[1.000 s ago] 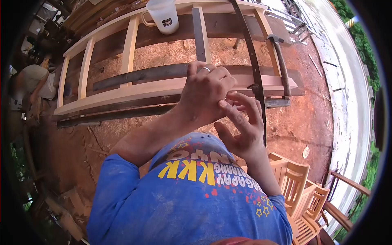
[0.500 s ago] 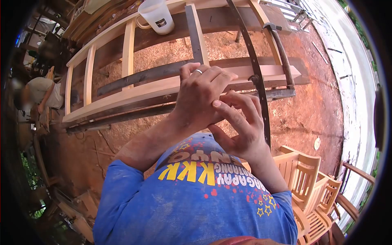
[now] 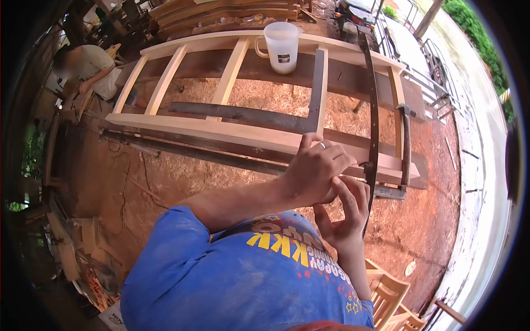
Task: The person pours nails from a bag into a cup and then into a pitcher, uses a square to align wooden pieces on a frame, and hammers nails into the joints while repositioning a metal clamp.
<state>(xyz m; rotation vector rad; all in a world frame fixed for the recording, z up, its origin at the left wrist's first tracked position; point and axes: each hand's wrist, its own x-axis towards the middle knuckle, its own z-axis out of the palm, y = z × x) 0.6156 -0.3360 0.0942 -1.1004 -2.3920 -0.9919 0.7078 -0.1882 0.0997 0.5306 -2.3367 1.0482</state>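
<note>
My left hand [image 3: 317,171], with a ring on one finger, is closed with curled fingers at the near rail of a pale wooden ladder-like frame [image 3: 221,128]. My right hand [image 3: 349,218] is just below it, fingers bent, its index fingertip against the left hand. Anything small between the fingers is hidden. Right beside the hands, a long dark metal bar clamp [image 3: 374,105] with holes crosses the frame. A dark L-shaped square [image 3: 243,113] lies on the frame to the left of them. A hammer [image 3: 406,143] rests over the frame's right end.
A translucent plastic pitcher [image 3: 281,49] stands at the far rail. Dark beams [image 3: 215,157] support the frame. Wooden chairs [image 3: 386,292] are at lower right, wood scraps [image 3: 83,237] at lower left. Another person [image 3: 91,69] sits at the far left. Shavings cover the dirt floor.
The view has shifted, so the frame, clamp and pitcher appear further right and lower. Both hands keep nearly the same pose beside the clamp. More of the seated person shows.
</note>
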